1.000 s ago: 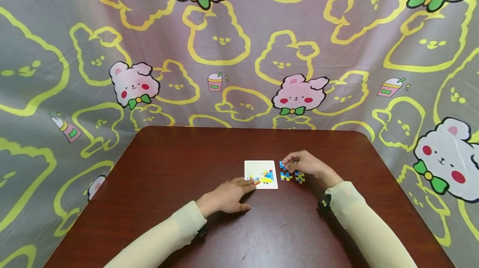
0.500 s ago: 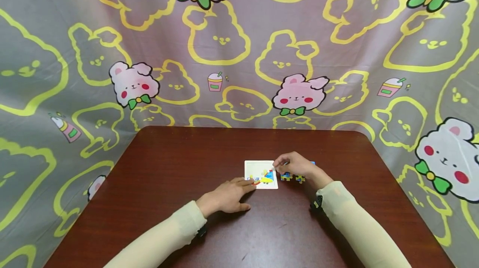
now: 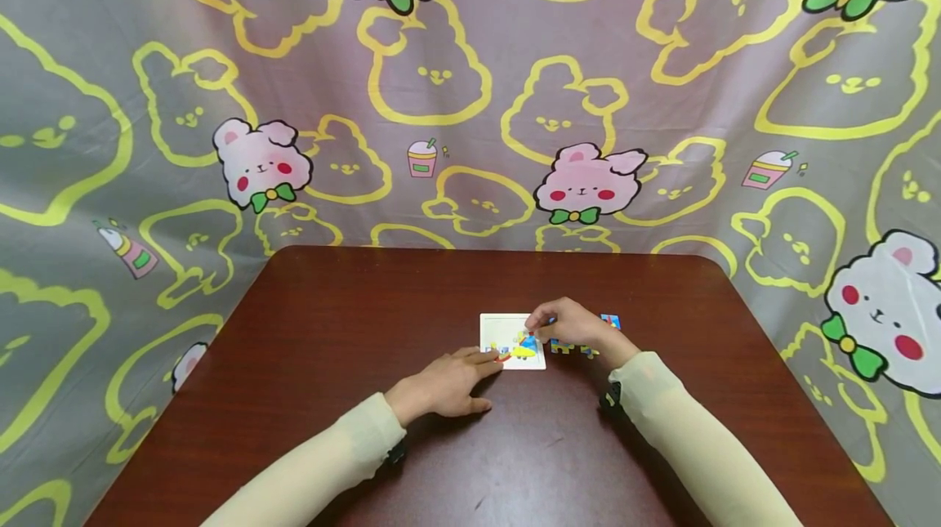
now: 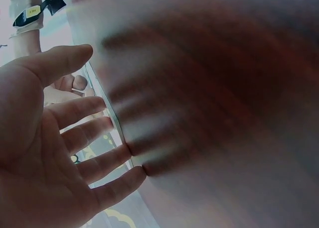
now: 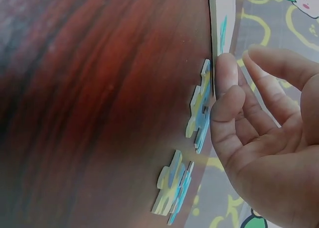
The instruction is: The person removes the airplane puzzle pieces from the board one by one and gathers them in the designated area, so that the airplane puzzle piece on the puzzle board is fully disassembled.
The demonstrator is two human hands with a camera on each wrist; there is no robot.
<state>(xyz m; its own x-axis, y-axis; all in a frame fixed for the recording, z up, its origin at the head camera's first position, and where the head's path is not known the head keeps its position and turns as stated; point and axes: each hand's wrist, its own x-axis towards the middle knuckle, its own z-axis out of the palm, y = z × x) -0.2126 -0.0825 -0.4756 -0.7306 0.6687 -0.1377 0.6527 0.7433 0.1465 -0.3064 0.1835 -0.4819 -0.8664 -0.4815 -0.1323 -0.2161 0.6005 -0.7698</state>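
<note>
A square white jigsaw tray (image 3: 498, 325) lies on the table with a few colourful pieces fitted along its lower right part. My left hand (image 3: 444, 385) rests flat beside it, fingertips over its lower left edge. In the left wrist view the left hand's fingers (image 4: 82, 136) are spread and relaxed. My right hand (image 3: 569, 324) is over the tray's upper right corner, thumb and fingertips pinching a puzzle piece that they mostly hide. Beneath and right of that hand lie loose blue-and-yellow puzzle pieces (image 3: 562, 346), seen edge-on in the right wrist view near the right hand (image 5: 269, 123).
Another loose blue piece (image 3: 611, 320) lies right of the right wrist. The brown wooden table (image 3: 353, 323) runs back to a grey curtain (image 3: 470, 37) printed with cartoon rabbits. Both wrists carry dark straps below pale sleeves (image 3: 323, 449).
The right hand has moved left from the loose pieces to the tray's upper right corner, taking a piece with it. A blue piece at the right has come into view. The left hand stays put.
</note>
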